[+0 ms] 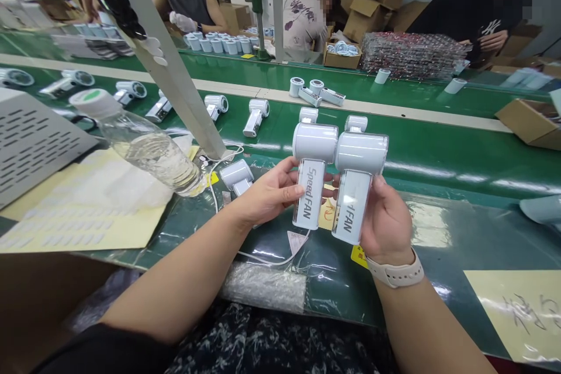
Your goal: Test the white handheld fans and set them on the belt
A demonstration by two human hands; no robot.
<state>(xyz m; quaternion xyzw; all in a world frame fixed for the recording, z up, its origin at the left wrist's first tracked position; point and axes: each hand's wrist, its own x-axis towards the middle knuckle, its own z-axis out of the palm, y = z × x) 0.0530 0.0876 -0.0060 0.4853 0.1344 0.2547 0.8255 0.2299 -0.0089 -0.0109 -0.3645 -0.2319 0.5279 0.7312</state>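
Two white handheld fans marked "Speed FAN" are held up side by side over the bench, lettering facing me. My left hand grips the handle of the left handheld fan, thumb on its edge. Around the right handheld fan my right hand is wrapped, with a pale watch strap on that wrist. The fans' heads nearly touch. Behind my left forearm lies another fan on the bench. A white cable with a small tag runs beneath the held fans.
A tilted water bottle and a yellow sheet with pale stickers are at left, near a slanted metal post. More fans lie along the green conveyor. Co-workers sit across it, beside cardboard boxes. Bubble wrap lies at the front edge.
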